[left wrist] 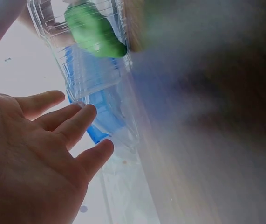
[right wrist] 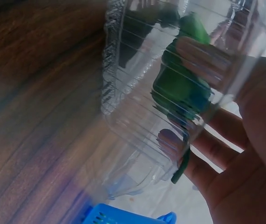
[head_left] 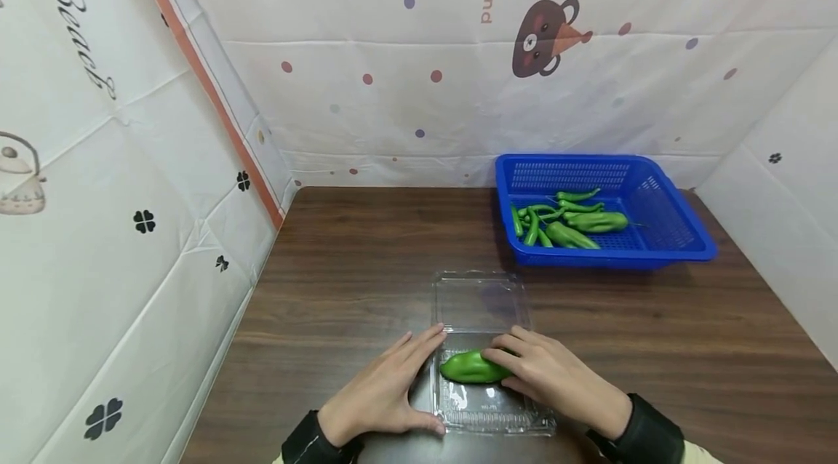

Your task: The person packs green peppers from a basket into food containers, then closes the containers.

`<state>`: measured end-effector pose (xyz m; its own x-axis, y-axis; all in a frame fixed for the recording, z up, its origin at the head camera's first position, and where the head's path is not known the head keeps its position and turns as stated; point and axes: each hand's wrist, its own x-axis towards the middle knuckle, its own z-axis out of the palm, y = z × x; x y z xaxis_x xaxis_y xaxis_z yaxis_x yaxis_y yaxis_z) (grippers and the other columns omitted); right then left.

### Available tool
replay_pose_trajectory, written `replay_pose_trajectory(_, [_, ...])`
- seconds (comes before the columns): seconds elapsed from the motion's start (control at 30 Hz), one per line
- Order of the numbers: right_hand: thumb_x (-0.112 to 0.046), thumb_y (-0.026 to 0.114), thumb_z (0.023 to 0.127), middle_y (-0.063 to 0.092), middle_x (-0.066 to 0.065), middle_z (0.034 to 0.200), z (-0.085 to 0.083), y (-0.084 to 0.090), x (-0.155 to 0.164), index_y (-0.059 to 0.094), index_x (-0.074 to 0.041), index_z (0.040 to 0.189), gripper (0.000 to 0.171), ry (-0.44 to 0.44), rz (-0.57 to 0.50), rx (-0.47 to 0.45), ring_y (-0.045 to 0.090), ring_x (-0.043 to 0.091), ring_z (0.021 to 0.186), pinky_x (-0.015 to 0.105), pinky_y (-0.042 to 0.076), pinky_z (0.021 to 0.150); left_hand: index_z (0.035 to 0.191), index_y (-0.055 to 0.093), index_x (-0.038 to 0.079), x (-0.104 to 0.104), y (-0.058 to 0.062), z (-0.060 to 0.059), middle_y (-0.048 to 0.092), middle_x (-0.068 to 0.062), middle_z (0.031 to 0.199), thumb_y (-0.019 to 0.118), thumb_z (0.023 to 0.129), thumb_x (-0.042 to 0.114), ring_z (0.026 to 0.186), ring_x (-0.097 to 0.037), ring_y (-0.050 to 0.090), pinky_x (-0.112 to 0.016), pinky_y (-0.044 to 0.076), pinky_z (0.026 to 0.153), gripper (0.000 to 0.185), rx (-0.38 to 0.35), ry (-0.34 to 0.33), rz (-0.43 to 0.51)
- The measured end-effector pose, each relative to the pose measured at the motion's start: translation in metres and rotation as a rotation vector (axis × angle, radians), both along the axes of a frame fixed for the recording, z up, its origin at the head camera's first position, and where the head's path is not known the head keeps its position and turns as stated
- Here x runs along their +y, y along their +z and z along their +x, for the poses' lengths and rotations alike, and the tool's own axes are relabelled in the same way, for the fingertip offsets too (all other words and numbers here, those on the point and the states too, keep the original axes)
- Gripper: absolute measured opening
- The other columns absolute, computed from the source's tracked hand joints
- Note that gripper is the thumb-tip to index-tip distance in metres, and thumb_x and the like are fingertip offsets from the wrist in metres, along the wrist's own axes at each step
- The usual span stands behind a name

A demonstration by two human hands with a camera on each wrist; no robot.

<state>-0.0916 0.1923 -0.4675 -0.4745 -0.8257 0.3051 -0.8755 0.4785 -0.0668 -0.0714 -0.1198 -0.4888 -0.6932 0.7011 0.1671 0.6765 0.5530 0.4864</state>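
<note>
Green pepper half hidden under right hand fingers.

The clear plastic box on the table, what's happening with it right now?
A person has a green pepper in the open clear clamshell box on the wooden table. The right hand rests on the pepper; the left hand lies flat against the box's left side. More green peppers lie in a blue basket behind.
</note>
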Motion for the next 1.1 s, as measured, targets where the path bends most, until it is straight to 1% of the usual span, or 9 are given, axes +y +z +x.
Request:
replay_pose_trajectory(0.17, [-0.020,0.094,0.073,0.067,-0.001,0.118,-0.0013,-0.0021,0.0000,0.070,-0.016,0.128,0.060,-0.029,0.013,-0.019,0.064,0.017,0.108,0.037,0.060,0.087,0.163,0.025,0.006,0.0005,-0.0006,-0.0007,0.021,-0.007,0.170,0.084,0.071,0.067,0.151,-0.026,0.033,-0.052,0.028,0.122,0.125,-0.011,0.008,0.011])
replay_pose_trajectory(0.4, [-0.021,0.095,0.071,0.067,0.001,0.115,-0.0023,-0.0055,-0.0025,0.070,-0.013,0.125,0.061,-0.037,0.039,0.005,0.065,0.020,0.106,0.039,0.061,0.086,0.164,0.024,0.007,0.0000,-0.0026,-0.0011,0.024,-0.010,0.169,0.083,0.072,0.067,0.152,-0.025,0.032,-0.051,0.028,0.122,0.124,-0.018,0.008,0.015])
replay_pose_trajectory(0.57, [-0.023,0.096,0.070,0.067,0.000,0.114,-0.0018,-0.0078,-0.0033,0.069,-0.016,0.127,0.063,-0.050,0.056,-0.005,0.065,0.019,0.106,0.040,0.060,0.088,0.164,0.023,0.009,0.0002,-0.0024,-0.0007,0.024,-0.010,0.169,0.083,0.072,0.067,0.151,-0.025,0.033,-0.051,0.029,0.121,0.124,-0.009,0.008,0.020])
replay_pose_trajectory(0.63, [-0.024,0.096,0.070,0.066,-0.001,0.114,-0.0018,-0.0081,-0.0038,0.068,-0.017,0.127,0.064,-0.060,0.066,-0.007,0.065,0.018,0.105,0.039,0.060,0.086,0.164,0.024,0.009,0.0005,-0.0019,-0.0006,0.024,-0.010,0.169,0.083,0.072,0.067,0.150,-0.026,0.034,-0.052,0.030,0.121,0.124,-0.005,0.009,0.024])
replay_pose_trajectory(0.77, [-0.024,0.096,0.070,0.066,-0.002,0.115,-0.0018,-0.0086,-0.0045,0.068,-0.018,0.128,0.065,-0.072,0.081,-0.013,0.065,0.018,0.106,0.039,0.060,0.088,0.163,0.026,0.008,0.0003,-0.0017,-0.0005,0.022,-0.006,0.170,0.083,0.072,0.067,0.149,-0.030,0.037,-0.052,0.031,0.121,0.123,0.000,0.011,0.030])
replay_pose_trajectory(0.87, [-0.025,0.096,0.070,0.067,-0.002,0.115,-0.0014,-0.0094,-0.0042,0.068,-0.018,0.129,0.065,-0.076,0.090,-0.022,0.065,0.017,0.106,0.040,0.060,0.088,0.163,0.027,0.007,-0.0001,-0.0020,-0.0003,0.021,-0.003,0.170,0.081,0.074,0.069,0.148,-0.029,0.039,-0.052,0.032,0.120,0.121,0.009,0.011,0.029])
replay_pose_trajectory(0.97, [-0.025,0.095,0.071,0.067,-0.002,0.115,-0.0007,-0.0097,-0.0039,0.067,-0.018,0.129,0.065,-0.078,0.095,-0.024,0.064,0.016,0.105,0.039,0.059,0.087,0.162,0.027,0.007,-0.0002,-0.0020,-0.0001,0.020,-0.003,0.171,0.079,0.075,0.070,0.148,-0.027,0.038,-0.052,0.033,0.120,0.120,0.003,0.011,0.025])
replay_pose_trajectory(1.1, [-0.026,0.095,0.071,0.067,-0.002,0.114,0.0002,-0.0096,-0.0043,0.067,-0.017,0.129,0.065,-0.074,0.095,-0.019,0.064,0.016,0.104,0.038,0.059,0.087,0.163,0.026,0.007,-0.0010,-0.0022,0.0004,0.019,-0.003,0.171,0.080,0.074,0.069,0.149,-0.027,0.037,-0.052,0.032,0.120,0.121,-0.005,0.009,0.031])
